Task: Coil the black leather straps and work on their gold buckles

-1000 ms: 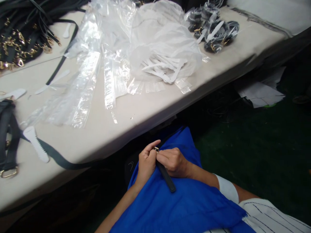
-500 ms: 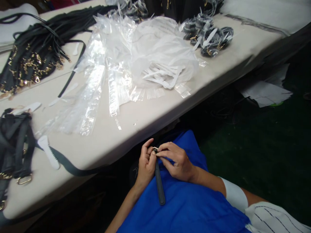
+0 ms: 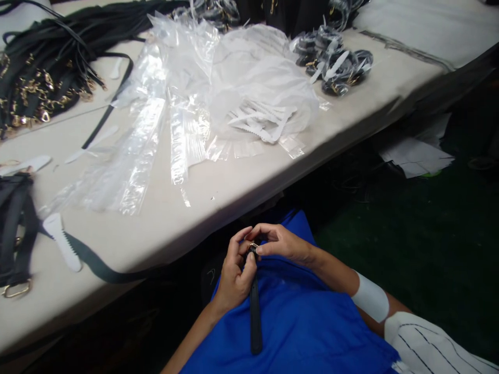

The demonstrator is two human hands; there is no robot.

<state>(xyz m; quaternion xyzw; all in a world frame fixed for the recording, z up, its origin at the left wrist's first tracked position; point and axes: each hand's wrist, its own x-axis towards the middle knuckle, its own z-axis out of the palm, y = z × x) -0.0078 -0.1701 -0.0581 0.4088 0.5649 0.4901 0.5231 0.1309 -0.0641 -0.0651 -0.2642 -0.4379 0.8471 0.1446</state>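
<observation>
Over my blue-covered lap, my left hand (image 3: pixel 236 272) pinches a black strap (image 3: pixel 255 322) near its top, thumb on the front. The strap's rounded end hangs down toward me. At its upper end sits a small gold buckle (image 3: pixel 254 246). My right hand (image 3: pixel 283 242) closes thumb and fingers on that buckle from the right. The fingertips of both hands nearly meet there and hide part of the metal.
On the table (image 3: pixel 218 192) lie clear plastic sleeves (image 3: pixel 144 150), a translucent bag (image 3: pixel 265 67) with white serrated strips (image 3: pixel 263 119), and wrapped coiled straps (image 3: pixel 339 65). Black straps with gold clasps (image 3: pixel 35 93) lie left. A dark strap (image 3: pixel 105 267) hangs over the table edge.
My right hand has shifted its fingers, now arched over the buckle with the thumb against it. The strap hangs slightly lower and straighter. The view has moved a little.
</observation>
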